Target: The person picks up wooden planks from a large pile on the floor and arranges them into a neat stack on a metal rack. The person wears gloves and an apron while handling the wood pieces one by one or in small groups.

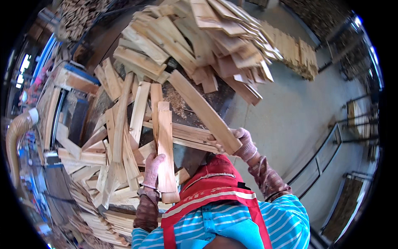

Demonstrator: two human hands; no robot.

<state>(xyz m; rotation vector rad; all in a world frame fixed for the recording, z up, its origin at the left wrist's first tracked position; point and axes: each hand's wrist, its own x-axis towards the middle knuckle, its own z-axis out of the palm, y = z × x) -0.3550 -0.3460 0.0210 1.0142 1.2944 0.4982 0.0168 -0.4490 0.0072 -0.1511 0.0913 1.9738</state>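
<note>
In my left hand (152,169), gloved in pale pink knit, the fingers close on the left edge of a short wooden board (165,145). A second narrow board lies behind it, its ends showing past the front one. My right hand (244,143), in the same kind of glove, grips the near end of a longer wooden plank (203,110), which slants away to the far left. Beneath that plank, several boards (186,135) lie crosswise in front of my red apron. Whether my right fingers touch them too, I cannot tell.
A large pile of planks (153,37) fills the far side, with wood shavings (176,101) near it. Loose offcuts (120,166) heap up on the left, near a ribbed hose (15,137). On the right, a dark metal frame (319,162) stands on the grey floor (286,108).
</note>
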